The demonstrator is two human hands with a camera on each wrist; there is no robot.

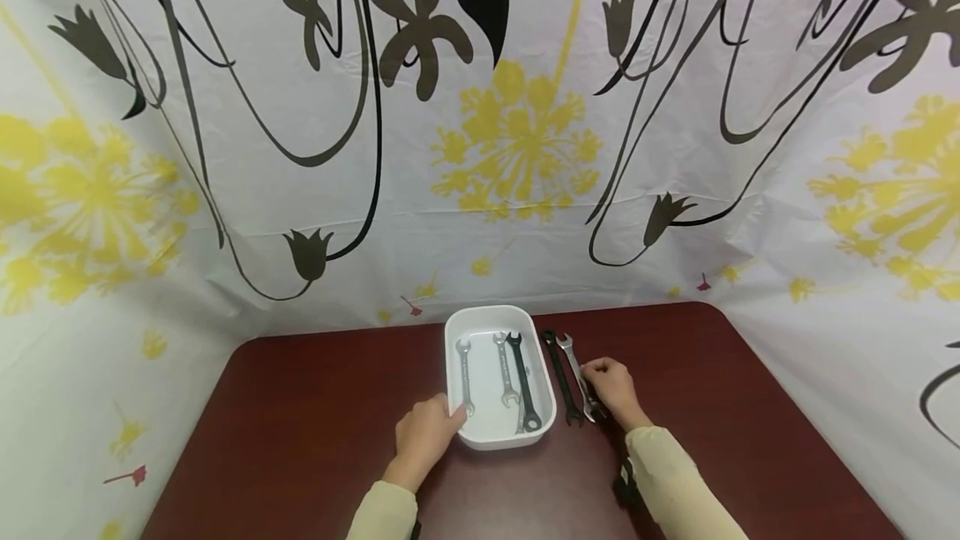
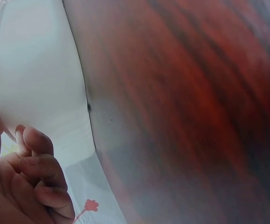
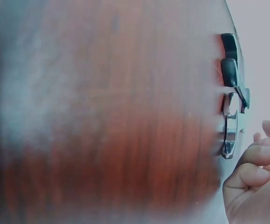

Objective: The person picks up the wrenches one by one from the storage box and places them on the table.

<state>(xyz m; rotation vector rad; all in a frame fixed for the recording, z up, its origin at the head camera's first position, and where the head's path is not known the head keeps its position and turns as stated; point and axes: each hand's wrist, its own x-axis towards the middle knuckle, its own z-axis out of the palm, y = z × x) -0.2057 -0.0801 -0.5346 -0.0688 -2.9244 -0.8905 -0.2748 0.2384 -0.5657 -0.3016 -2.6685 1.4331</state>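
We see a silver wrench (image 1: 575,369) on the table (image 1: 322,423), right of the white tray (image 1: 495,443), its far open end pointing away from us.
Its long axis leans slightly left, just left of the right hand's (image 1: 615,390) fingertips; whether they grip it, we cannot tell. The left hand (image 1: 425,433) pinches the tray's rim. Dark shapes by the wrench's near end blur together.
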